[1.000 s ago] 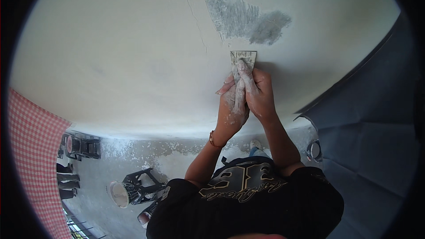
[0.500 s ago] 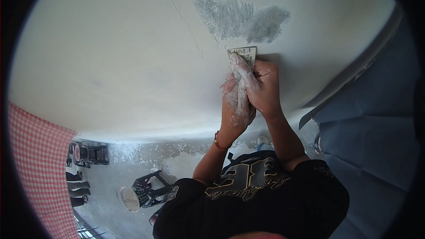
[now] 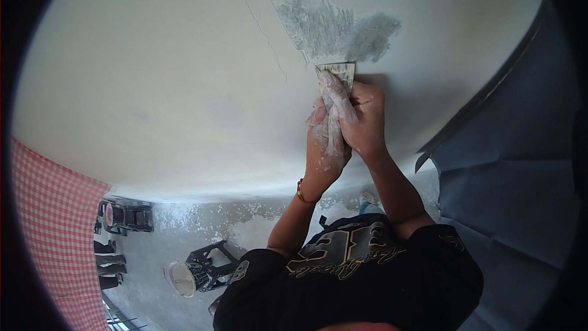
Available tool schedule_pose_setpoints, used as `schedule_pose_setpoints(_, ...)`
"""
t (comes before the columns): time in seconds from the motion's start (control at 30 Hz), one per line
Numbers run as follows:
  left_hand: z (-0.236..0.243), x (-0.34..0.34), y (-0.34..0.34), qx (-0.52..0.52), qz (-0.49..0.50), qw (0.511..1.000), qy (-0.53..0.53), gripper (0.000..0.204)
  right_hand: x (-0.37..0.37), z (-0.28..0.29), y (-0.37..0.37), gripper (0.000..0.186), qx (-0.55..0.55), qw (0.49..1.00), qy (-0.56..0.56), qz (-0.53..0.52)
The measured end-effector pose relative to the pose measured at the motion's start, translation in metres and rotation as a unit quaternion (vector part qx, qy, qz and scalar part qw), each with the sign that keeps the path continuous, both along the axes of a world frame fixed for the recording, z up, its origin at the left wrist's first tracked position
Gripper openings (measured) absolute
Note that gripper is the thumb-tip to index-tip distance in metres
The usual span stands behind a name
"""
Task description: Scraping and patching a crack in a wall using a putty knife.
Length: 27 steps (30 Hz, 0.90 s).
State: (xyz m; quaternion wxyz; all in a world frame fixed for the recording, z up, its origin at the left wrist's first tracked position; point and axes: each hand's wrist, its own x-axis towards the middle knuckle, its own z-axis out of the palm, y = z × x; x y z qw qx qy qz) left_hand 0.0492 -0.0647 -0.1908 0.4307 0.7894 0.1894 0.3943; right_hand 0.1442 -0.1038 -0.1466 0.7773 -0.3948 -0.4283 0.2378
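Most of the scraper (image 3: 335,76) is hidden: only its flat, pale blade shows, smeared with dried filler, its top edge pressed to the wall (image 3: 153,86) just under the grey patch (image 3: 334,27). The handle is buried inside both hands, so its shape and colour cannot be made out. The left hand (image 3: 326,138), dusted white with plaster, has its grip wrapped tightly around the lower part of the tool, fingers folded over it. The right hand (image 3: 362,119) overlaps it from the right, its grip closed on the same scraper, with one whitened finger laid up along the back of the blade.

The wall is smooth, matt and off-white, bending with the lens. The grey patch is rough and streaky, with a ragged outline where the paint layer is gone. A thin crack (image 3: 263,27) runs down the paint to the left of it. A thin bracelet (image 3: 301,191) circles the left wrist.

Below, the floor (image 3: 257,220) is grey and speckled with white flakes. A black stool (image 3: 208,266) and a round white bucket (image 3: 180,279) stand there, small and hard to read. A red-checked cloth (image 3: 55,227) is cut off at the left edge, and a blue creased sheet (image 3: 514,165) fills the right.
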Motion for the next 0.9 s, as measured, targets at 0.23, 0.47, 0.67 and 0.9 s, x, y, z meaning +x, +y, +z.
schedule_pose_setpoints(0.23,0.007,-0.001,0.008,-0.009,-0.034,0.999,0.003,0.04,-0.001,0.008,0.005,0.035,0.014,0.999,-0.037,-0.029)
schedule_pose_setpoints(0.47,0.036,0.002,0.001,-0.09,-0.056,0.991,-0.087,0.037,-0.001,0.014,0.008,0.034,0.005,0.999,-0.015,-0.036)
schedule_pose_setpoints(0.67,0.008,0.007,-0.004,-0.053,-0.033,0.992,-0.113,0.036,0.001,0.0,0.003,0.034,-0.01,0.998,-0.048,-0.047)
schedule_pose_setpoints(0.9,-0.012,0.004,-0.002,-0.096,-0.037,0.991,-0.084,0.031,-0.001,-0.005,0.0,0.034,-0.022,0.999,-0.03,-0.029)
